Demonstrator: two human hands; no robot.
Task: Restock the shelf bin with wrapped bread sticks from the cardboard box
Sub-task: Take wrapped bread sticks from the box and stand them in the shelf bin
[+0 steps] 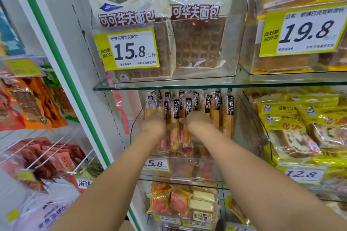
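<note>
Both forearms are reached into the clear shelf bin (133, 122) on the middle level of the rack. The wrapped bread sticks (228, 116) are stood upright in rows in the bin, black label ends up, just under the glass shelf (169, 85) above. The left hand (154, 123) is set against the sticks at the bin's left side; the right hand (198, 120) is set against those near the middle, with a few sticks standing between the two hands. Both hands are blurred and their fingers are hidden among the wrappers, so it cannot be told how far either is opened or whether a stick is gripped. A yellow price tag (155, 164) is fixed to the bin front. On the glass shelf above, cocoa waffle bread packs (197, 30) are held in another clear bin. Yellow-wrapped cake slices (300, 127) are stacked to the right, red and orange snack packs (33, 103) on the rack to the left.
</note>
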